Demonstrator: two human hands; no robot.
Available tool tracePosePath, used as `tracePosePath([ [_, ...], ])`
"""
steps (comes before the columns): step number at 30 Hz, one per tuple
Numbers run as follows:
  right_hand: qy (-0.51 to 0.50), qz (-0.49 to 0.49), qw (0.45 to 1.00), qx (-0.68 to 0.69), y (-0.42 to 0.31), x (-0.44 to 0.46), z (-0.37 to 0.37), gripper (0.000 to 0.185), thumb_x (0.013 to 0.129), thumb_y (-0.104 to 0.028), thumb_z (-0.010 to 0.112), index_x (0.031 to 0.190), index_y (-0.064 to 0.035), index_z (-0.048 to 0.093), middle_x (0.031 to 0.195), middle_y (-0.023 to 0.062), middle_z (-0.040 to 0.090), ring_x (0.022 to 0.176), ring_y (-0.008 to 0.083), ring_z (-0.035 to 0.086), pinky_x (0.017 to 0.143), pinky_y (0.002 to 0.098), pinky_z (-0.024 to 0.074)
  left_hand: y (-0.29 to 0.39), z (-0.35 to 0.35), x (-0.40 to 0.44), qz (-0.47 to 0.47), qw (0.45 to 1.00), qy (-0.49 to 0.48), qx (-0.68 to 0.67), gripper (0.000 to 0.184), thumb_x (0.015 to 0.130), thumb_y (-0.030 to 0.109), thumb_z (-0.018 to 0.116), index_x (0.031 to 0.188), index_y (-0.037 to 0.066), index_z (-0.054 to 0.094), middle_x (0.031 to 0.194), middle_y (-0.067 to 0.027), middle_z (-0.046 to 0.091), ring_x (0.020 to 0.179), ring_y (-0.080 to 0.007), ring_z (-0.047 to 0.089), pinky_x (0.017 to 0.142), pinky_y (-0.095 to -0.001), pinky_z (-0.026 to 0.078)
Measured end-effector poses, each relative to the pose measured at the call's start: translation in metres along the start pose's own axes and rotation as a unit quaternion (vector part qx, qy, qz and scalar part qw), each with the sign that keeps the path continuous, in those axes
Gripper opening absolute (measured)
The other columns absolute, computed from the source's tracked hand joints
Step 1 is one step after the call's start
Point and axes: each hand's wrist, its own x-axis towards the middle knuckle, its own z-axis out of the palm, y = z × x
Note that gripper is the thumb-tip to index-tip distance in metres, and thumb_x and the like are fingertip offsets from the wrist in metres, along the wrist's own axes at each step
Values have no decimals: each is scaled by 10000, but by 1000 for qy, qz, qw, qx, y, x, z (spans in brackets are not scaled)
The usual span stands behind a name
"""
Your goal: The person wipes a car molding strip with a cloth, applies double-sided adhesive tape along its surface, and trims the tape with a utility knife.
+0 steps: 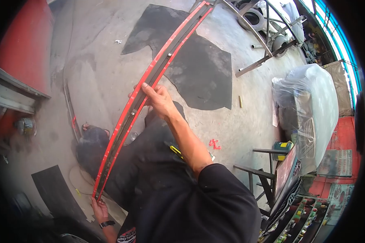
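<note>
A long, gently curved trim strip (130, 115) runs diagonally across the head view. It has a dark channel with small metal clips, and red tape-like lines along both edges. My right hand (160, 99) grips it near the middle, thumb on top, the other fingers partly hidden behind. My left hand (100, 208), with a dark watch on the wrist, holds its lower end. The upper end reaches the top of the view near a metal frame. A yellow and black cutter-like tool (176, 151) lies against my dark clothing, below my right forearm.
Black sheets (207, 73) (57, 190) lie on the concrete floor, with red scraps (215, 143) to the right. A metal frame (253, 67) with tyres stands at upper right. A plastic-covered car front (312, 117) and metal stand (255, 172) are at right; a red panel (24, 44) is upper left.
</note>
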Motion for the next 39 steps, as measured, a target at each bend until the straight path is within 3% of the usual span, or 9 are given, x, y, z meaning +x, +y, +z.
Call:
tracePosePath([
  [7,-34,33,999,5,28,-8,9,371,1091,-373,550,1160,-17,628,1022,129,758,921,220,763,760,373,659,-21,-62,16,-32,998,24,-42,313,1050,380,645,1200,107,615,879,28,626,699,-47,555,598,-210,488],
  [13,-69,119,990,43,82,-47,35,366,1093,-380,548,1185,-38,643,1088,85,747,992,188,739,781,365,655,4,-53,-1,-74,941,287,165,523,1016,416,690,1347,21,600,1188,-120,683,1062,-211,664,948,-331,517],
  [18,-105,154,980,73,104,-76,58,404,1087,-390,561,1248,-31,651,1170,68,727,1069,179,706,826,376,649,48,-73,48,209,761,258,557,723,994,366,718,1497,-68,434,1463,-291,530,1297,-341,578,1090,-452,451],
  [20,-105,166,979,57,106,-84,67,414,1084,-390,568,1274,-32,653,1193,60,716,1098,178,691,844,382,646,89,14,35,232,643,217,697,688,1010,335,697,1501,-69,434,1474,-298,528,1333,-348,561,1123,-419,427],
  [22,-114,168,977,60,114,-89,70,406,1088,-381,561,1305,-46,632,1214,50,701,1102,184,686,844,372,646,110,61,46,274,794,121,528,593,1049,308,638,1478,-69,477,1484,-271,532,1321,-317,563,1128,-402,412],
  [25,-116,165,978,52,104,-101,78,374,1092,-368,552,1279,-53,627,1170,42,710,1052,190,708,829,364,648,153,191,2,293,881,-124,349,535,1103,428,492,1312,-50,608,1349,-195,592,1187,-245,566,1036,-362,403],
  [28,-109,155,981,40,118,-103,75,348,1087,-347,568,1264,-53,631,1168,53,708,1045,190,709,800,376,654,191,308,-73,418,789,-378,245,651,1077,642,350,1093,66,652,1103,-91,554,985,-208,470,883,-350,362],
  [31,-92,161,982,36,119,-94,64,314,1066,-290,619,1230,-22,621,1100,64,709,990,196,730,754,386,673,240,361,-128,377,728,-562,111,675,983,745,461,1018,96,641,1052,-69,523,896,-171,444,811,-355,364],
  [39,34,93,989,106,87,-69,27,229,1084,-234,574,1068,-24,663,994,82,720,902,204,747,770,456,685,276,328,-157,388,700,-584,135,627,980,697,475,1021,93,641,1046,-66,529,897,-172,454,807,-354,374],
])
